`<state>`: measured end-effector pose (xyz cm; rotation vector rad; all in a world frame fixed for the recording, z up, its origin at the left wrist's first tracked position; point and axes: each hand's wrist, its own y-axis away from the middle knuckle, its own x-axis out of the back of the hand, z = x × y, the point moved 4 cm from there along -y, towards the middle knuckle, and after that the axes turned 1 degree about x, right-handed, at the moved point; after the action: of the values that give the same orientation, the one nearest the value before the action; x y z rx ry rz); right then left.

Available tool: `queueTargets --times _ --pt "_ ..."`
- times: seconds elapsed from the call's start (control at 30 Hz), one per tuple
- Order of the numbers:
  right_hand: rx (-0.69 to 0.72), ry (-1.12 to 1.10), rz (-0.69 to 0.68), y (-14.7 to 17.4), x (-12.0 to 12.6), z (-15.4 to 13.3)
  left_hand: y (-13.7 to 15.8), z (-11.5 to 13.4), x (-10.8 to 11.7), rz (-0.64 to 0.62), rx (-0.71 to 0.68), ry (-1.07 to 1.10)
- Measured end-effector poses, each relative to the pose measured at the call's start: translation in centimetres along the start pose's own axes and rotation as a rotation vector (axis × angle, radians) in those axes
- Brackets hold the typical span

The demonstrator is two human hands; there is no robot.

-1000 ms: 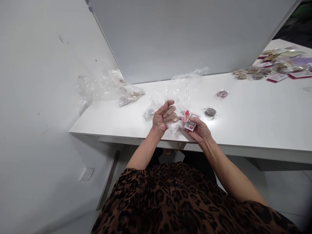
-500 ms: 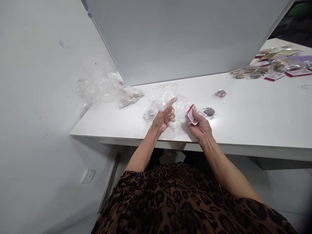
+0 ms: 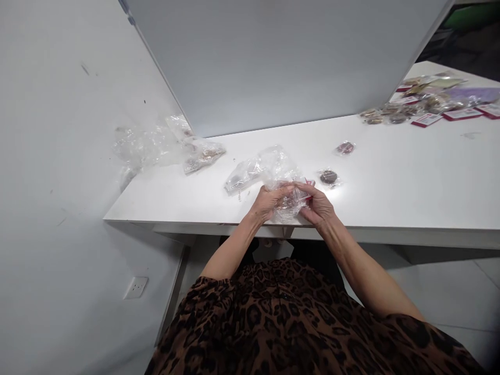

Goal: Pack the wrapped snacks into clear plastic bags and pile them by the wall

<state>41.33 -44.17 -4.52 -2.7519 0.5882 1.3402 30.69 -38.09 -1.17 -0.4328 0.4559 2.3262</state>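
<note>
Close to the near edge of the white desk (image 3: 390,177), a crumpled clear plastic bag (image 3: 279,169) is held between both hands. The left hand (image 3: 269,200) is curled around the bag's near left side, its grip pressed together on the film. The right hand (image 3: 318,205) meets it from the right, its fingers pinching the bag together with a small red-and-white card (image 3: 307,188), of which only an edge is seen above the fingers. The two hands are touching or nearly so through the plastic; what lies inside the bag cannot be told.

Just right of the hands, a small clear packet with a dark round piece (image 3: 328,177) lies flat on the desk, and a second small packet with a reddish piece (image 3: 345,148) lies farther off, well apart from the hands. To the far left, a heap of loose clear plastic bags (image 3: 172,146) is spread over the desk's corner against the wall. At the far right, a cluster of filled packets and red-and-white cards (image 3: 429,101) is laid out. A grey partition panel (image 3: 273,57) stands along the far edge of the desk
</note>
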Motion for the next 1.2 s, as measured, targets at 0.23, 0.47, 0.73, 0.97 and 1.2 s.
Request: queueTargets --times 0.23,0.47,0.73,0.97,1.2 --pt "0.132 0.111 0.188 2.0 2.4 -4.5 1.0 0.8 2.5 0.239 -0.128 0.179" --pt "0.534 0.921 0.411 0.2 6.1 -13.4 2.0 0.2 3.9 0.391 -0.331 0.19" --pt "0.064 2.266 0.184 -3.5 5.0 -10.6 1.8 -1.2 5.4 0.42 -0.376 -0.014" --pt "0.103 2.026 0.145 -2.6 6.5 -12.8 1.7 -1.6 6.0 0.443 -0.355 -0.046" --pt "0.17 0.774 0.516 -2.5 14.9 -20.4 2.3 -1.7 6.1 0.476 -0.314 -0.003"
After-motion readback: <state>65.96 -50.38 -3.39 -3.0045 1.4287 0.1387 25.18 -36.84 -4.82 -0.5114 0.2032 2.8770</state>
